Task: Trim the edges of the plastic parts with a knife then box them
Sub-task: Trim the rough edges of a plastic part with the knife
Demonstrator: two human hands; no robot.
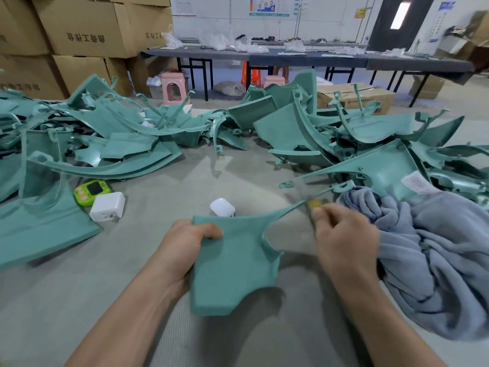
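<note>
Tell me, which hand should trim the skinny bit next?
Right. The right hand pinches a blurred yellowish tool, likely the knife, at the thin strip of the plastic part; the left hand grips its wide body.

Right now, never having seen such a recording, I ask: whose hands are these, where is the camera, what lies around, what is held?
No machine here: a person's two bare hands, filmed by one camera worn on the head, looking down. The left hand grips a teal plastic part; the right hand pinches a small yellowish tool, blurred, probably the knife, at the part's thin tip. On the grey floor lie piles of similar parts, a blue-grey cloth, a green gadget and a white charger.
</note>
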